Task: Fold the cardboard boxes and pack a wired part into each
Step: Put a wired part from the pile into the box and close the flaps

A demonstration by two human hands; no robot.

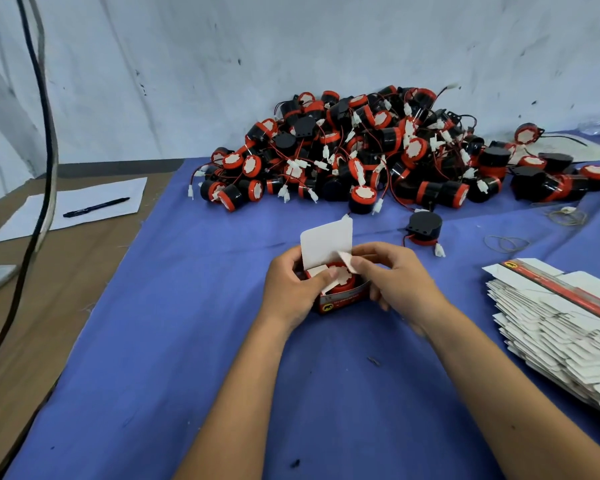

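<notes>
The small box (340,299) sits in the middle of the blue surface (187,341) with a wired part (336,278) inside. The left hand (291,289) grips its left side. The right hand (392,278) pinches a side flap (347,262). Tuck both side flaps in first, then fold the tall lid (326,242) down. Farther back waits the pile of parts (378,150).

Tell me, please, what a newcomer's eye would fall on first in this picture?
First, the big pile of red-and-black wired parts heaped at the far side of the blue cloth. Next, at the centre, the left hand and right hand hold a small box with a part inside and its white lid flap standing up. At the right edge lies a stack of flat boxes.
</notes>
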